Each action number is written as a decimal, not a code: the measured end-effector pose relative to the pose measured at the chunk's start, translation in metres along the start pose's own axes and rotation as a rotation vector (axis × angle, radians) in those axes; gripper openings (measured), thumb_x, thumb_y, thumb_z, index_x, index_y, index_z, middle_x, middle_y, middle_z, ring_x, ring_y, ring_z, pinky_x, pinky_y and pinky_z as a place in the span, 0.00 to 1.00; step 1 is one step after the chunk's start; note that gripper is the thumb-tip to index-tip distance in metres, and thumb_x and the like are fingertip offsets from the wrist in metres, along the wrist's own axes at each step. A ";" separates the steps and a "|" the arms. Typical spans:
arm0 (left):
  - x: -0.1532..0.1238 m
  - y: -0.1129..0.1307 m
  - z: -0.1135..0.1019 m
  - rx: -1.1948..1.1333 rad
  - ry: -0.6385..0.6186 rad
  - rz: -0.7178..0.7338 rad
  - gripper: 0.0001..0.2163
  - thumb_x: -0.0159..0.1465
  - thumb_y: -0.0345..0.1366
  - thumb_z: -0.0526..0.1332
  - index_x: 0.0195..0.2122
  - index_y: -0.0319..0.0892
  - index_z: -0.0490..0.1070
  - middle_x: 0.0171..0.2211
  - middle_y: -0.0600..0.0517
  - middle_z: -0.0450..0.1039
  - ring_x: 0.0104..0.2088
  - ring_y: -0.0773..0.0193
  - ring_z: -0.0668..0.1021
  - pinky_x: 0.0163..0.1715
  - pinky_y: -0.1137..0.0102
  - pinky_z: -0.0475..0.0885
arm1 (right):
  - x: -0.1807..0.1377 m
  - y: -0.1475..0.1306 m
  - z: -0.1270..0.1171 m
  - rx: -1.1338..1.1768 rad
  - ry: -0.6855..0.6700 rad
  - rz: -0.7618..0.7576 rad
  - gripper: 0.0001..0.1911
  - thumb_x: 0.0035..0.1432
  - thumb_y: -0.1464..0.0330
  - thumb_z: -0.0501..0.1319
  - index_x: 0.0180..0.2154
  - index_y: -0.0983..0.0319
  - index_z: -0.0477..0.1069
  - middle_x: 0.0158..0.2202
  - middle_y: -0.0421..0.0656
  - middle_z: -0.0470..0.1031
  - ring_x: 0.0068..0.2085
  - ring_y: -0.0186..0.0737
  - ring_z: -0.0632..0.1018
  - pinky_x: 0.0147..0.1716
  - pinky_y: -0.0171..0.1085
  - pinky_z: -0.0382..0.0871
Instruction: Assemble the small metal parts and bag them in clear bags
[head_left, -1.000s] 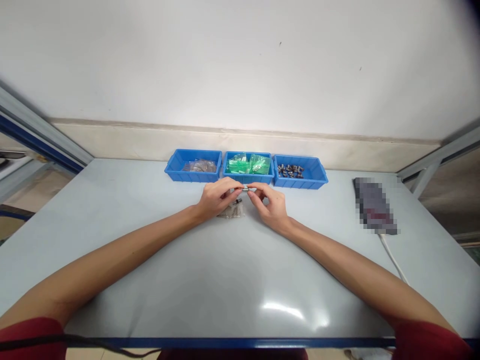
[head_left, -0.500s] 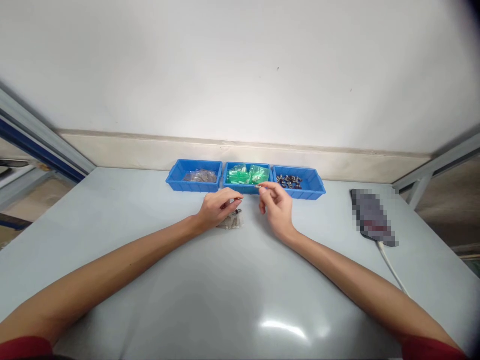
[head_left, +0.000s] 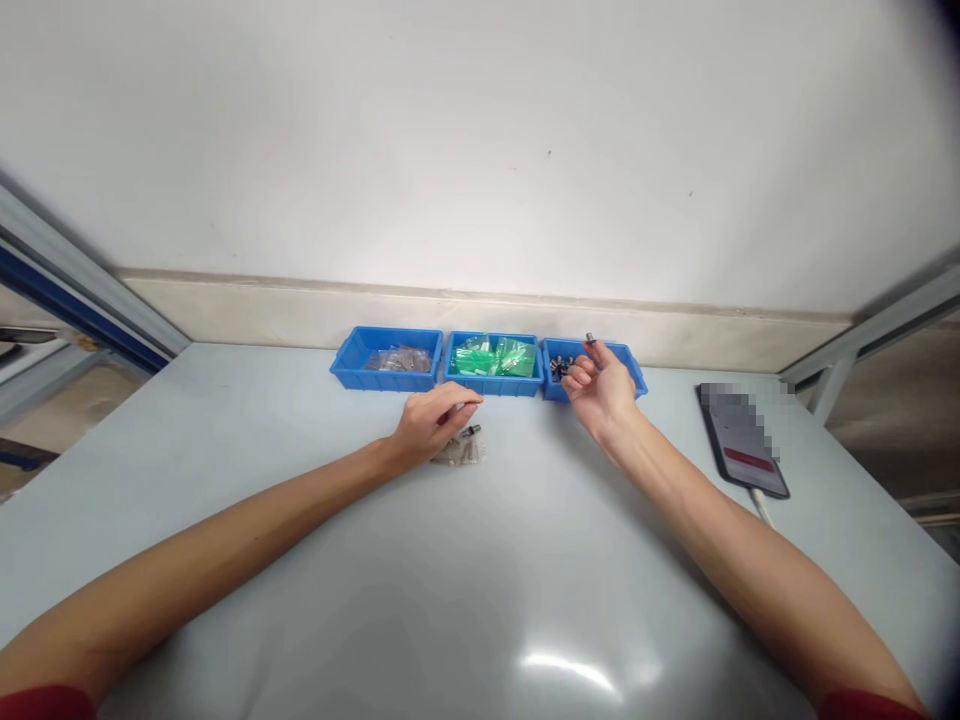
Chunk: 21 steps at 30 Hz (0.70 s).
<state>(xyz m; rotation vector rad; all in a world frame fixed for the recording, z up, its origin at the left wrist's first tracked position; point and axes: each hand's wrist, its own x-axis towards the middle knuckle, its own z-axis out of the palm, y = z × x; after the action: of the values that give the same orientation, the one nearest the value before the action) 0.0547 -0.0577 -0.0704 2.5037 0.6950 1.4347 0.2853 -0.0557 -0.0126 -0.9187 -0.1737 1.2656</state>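
My right hand is above the right blue bin, closed in a pinch. A small dark-and-silver metal fitting sticks up from its fingertips. Similar metal fittings lie in that bin, partly covered by the hand. My left hand hovers near the table centre with thumb and fingers pinched together; whether anything thin is between them is hard to make out. Just below it rests a small clear plastic bag of metal parts, with one dark metal piece at its top edge.
The middle blue bin holds green plastic packets. Clear packets lie in the left blue bin. At the right is a phone with a white cable. A white wall stands behind the bins.
My right hand has moved right and slightly up, from in front of the middle bin to over the right bin, and the metal fitting now shows in its fingertips. My left hand has barely moved.
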 end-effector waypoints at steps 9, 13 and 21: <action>-0.002 -0.002 0.000 0.014 0.052 -0.071 0.08 0.67 0.31 0.54 0.38 0.39 0.72 0.29 0.51 0.75 0.29 0.69 0.76 0.30 0.75 0.70 | -0.018 0.023 -0.006 -0.270 -0.194 -0.307 0.01 0.58 0.69 0.57 0.33 0.60 0.65 0.16 0.30 0.56 0.16 0.27 0.59 0.15 0.28 0.52; -0.003 -0.001 -0.001 0.013 0.096 -0.165 0.08 0.67 0.32 0.54 0.40 0.39 0.72 0.29 0.52 0.74 0.27 0.70 0.75 0.30 0.75 0.70 | -0.027 0.052 -0.016 -0.951 -0.632 -0.526 0.04 0.57 0.69 0.59 0.34 0.61 0.72 0.24 0.37 0.69 0.24 0.32 0.70 0.25 0.33 0.64; -0.002 -0.002 0.000 -0.008 0.127 -0.219 0.08 0.67 0.32 0.54 0.41 0.40 0.72 0.30 0.53 0.74 0.27 0.71 0.76 0.31 0.76 0.70 | -0.024 0.079 -0.034 -1.572 -0.934 -0.895 0.09 0.61 0.72 0.57 0.42 0.61 0.74 0.41 0.45 0.73 0.43 0.40 0.74 0.44 0.37 0.68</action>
<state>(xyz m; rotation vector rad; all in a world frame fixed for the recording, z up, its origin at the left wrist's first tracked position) 0.0535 -0.0574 -0.0729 2.2623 0.9510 1.5198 0.2386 -0.0924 -0.0795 -1.1504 -2.2655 0.3879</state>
